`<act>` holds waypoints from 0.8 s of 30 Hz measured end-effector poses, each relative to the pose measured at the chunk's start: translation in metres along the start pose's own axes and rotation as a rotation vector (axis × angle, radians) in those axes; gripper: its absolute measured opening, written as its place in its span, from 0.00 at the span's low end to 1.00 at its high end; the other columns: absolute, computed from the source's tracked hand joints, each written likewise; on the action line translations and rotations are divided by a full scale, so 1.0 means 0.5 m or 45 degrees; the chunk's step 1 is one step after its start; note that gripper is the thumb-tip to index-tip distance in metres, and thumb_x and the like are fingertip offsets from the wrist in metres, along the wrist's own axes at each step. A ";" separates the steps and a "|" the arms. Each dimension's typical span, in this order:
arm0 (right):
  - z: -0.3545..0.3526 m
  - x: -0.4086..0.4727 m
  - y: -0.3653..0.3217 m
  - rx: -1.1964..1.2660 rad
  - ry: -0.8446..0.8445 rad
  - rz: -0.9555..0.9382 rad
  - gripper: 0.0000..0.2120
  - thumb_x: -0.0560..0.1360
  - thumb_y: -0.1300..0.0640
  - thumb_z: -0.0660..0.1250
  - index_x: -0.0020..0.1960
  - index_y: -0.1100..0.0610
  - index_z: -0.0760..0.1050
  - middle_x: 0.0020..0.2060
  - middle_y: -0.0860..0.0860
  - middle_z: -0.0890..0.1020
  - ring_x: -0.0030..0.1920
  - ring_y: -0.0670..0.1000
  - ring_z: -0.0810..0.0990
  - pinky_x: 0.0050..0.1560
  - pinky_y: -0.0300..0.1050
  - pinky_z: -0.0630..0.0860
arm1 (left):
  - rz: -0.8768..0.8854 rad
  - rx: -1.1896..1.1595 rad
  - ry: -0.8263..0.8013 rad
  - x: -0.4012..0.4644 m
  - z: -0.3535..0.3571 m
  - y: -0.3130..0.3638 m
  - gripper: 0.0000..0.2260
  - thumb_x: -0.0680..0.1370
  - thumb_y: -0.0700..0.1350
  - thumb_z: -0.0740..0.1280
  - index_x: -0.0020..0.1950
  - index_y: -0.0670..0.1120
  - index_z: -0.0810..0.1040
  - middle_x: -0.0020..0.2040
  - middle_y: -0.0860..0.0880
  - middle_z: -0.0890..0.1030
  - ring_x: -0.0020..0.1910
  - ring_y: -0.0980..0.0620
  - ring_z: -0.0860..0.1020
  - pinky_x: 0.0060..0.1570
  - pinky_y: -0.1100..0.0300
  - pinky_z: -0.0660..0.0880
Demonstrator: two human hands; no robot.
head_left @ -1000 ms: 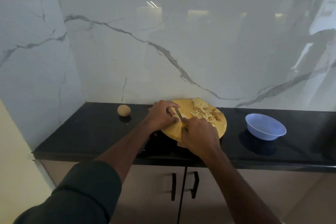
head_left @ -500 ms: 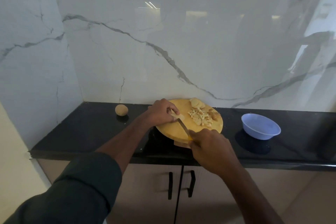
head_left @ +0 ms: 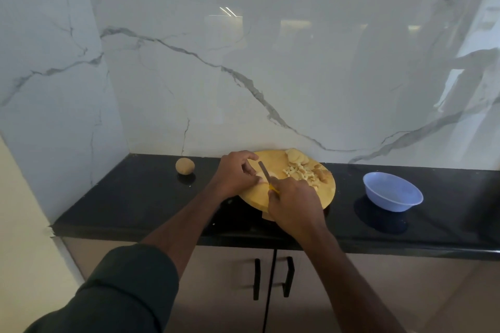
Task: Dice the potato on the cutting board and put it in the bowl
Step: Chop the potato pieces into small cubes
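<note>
Head view, the only one. Right hand (head_left: 293, 201) now forward over the near half of the cutting board (head_left: 328, 192), no longer drawn back toward the counter edge as half a second ago; fingers clenched round the yellow handle of the knife (head_left: 264, 171), blade angled up and to the left. Blade tip close against the left hand (head_left: 238, 173), on or just above a pale piece of potato (head_left: 260, 178); contact too small to tell. Left hand in much the same spot as before, at the board's left rim, fingers curled down, pinching that pale piece to pin it.

Meaning for the task, as a judgement: another slicing stroke under way, knife brought back onto the piece after a pull-back. Dicing only partly done.

Elsewhere on the board: a heap of diced pieces (head_left: 299, 171) right of the blade, a small stack of round slices (head_left: 296, 157) at the far rim, not yet cut down. Blue bowl (head_left: 392, 194) well apart to the right on the black counter (head_left: 135, 197), nothing visible inside, so no transfer yet. A whole round potato (head_left: 185, 166) on the counter left of the board, untouched.

Risk, as a judgement: blade very near the left fingertips.
</note>
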State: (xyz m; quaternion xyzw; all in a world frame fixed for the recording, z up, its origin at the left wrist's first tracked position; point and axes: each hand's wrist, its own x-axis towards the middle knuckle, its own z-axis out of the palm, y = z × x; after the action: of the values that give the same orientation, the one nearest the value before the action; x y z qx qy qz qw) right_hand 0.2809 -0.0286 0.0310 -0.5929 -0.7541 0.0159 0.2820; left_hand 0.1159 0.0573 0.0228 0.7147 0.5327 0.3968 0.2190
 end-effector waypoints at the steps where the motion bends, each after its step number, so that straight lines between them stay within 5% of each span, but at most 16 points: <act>1: 0.003 0.001 0.001 -0.022 -0.006 -0.004 0.18 0.82 0.51 0.60 0.70 0.50 0.77 0.48 0.52 0.84 0.46 0.54 0.81 0.43 0.46 0.77 | 0.004 -0.007 0.002 -0.001 0.001 0.000 0.25 0.67 0.41 0.81 0.63 0.46 0.81 0.38 0.53 0.85 0.36 0.64 0.81 0.46 0.67 0.76; 7: 0.010 0.004 0.005 -0.061 -0.019 -0.021 0.18 0.82 0.52 0.60 0.69 0.51 0.77 0.48 0.52 0.83 0.46 0.53 0.80 0.44 0.47 0.78 | 0.026 -0.018 -0.011 0.005 0.001 -0.005 0.21 0.67 0.39 0.81 0.59 0.45 0.83 0.36 0.52 0.85 0.36 0.64 0.81 0.46 0.67 0.76; 16: -0.002 -0.002 0.003 -0.162 -0.121 -0.075 0.16 0.81 0.53 0.58 0.63 0.54 0.79 0.40 0.48 0.75 0.39 0.50 0.73 0.33 0.43 0.62 | 0.034 0.026 -0.117 0.016 -0.005 0.005 0.17 0.69 0.38 0.80 0.57 0.47 0.85 0.36 0.51 0.85 0.35 0.66 0.80 0.40 0.77 0.71; 24: -0.045 -0.054 0.036 -0.032 -0.216 -0.083 0.19 0.83 0.51 0.60 0.72 0.50 0.74 0.43 0.47 0.78 0.41 0.46 0.77 0.41 0.42 0.78 | 0.039 0.091 -0.151 0.022 -0.006 0.010 0.10 0.69 0.39 0.79 0.49 0.46 0.88 0.39 0.50 0.85 0.40 0.59 0.83 0.43 0.68 0.76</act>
State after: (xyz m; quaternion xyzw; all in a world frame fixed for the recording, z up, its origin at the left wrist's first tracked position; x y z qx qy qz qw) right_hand 0.3104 -0.0546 0.0325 -0.5681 -0.7943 0.0474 0.2103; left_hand 0.1177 0.0655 0.0315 0.7524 0.5216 0.3377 0.2186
